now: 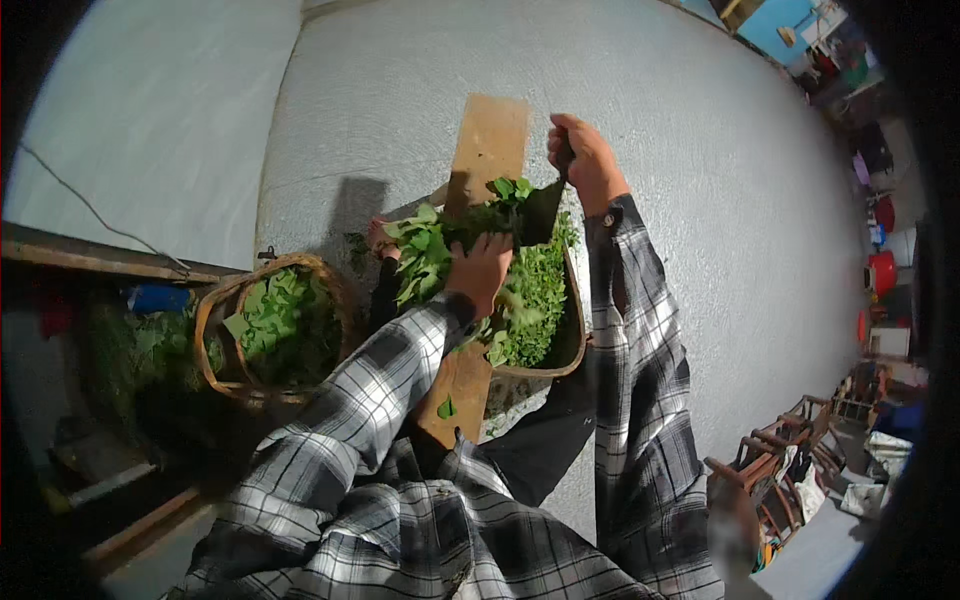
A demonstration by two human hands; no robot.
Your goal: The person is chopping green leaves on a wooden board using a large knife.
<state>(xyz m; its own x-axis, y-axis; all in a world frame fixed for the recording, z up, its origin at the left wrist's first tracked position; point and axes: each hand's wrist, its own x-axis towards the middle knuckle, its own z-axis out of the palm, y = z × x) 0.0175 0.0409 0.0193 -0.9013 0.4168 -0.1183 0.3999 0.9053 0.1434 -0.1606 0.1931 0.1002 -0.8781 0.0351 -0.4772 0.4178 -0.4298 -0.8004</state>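
Note:
My right hand grips the handle of a broad, dark-bladed cleaver. Its blade stands at the right edge of a long wooden board, beside the leafy cuttings. My left hand lies over a bunch of leafy green stems and holds it against the board. The bunch crosses the board, with its leaves spreading out to the left. Right of the board and partly under it, a basket contains chopped greens. One loose leaf rests on the near end of the board.
A woven basket with large green leaves stands at the left. My foot is beside the bunch. More greenery sits in shadow under a ledge. Wooden stools are stacked at the lower right.

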